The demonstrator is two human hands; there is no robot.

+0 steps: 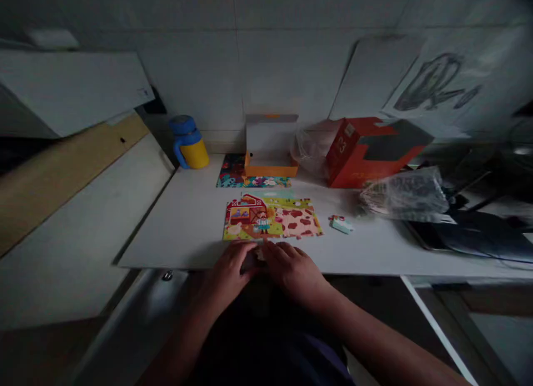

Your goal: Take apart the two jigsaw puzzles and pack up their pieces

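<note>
Fingers (288, 249) of the right hand (297, 272) slanted toward a small pale piece (260, 255), while the left hand (232, 262) arched beside it, thumb inward. The piece sat between both hands at the front edge of the worktop (166, 236); which grip had clasped it, if either, could not be told, since the fingers hid the contact. Good handling seemed to call for a light pinch at the sides, without bending, and slightly farther in, where a slip would not have ended on the floor.

Just beyond the hands lay the puzzle (270, 222), its lower edge close enough for a stray knuckle to nudge. Elbow room looked widest to the left, up to the worktop's side edge. On the right, loose pieces (341, 224) narrowed the way, with a plastic bag (416, 194) past them. Farther back, an orange box (270, 169) stood with its lid raised, between a flask (195, 153) and a red box (350, 158), all near the wall (187, 75).
</note>
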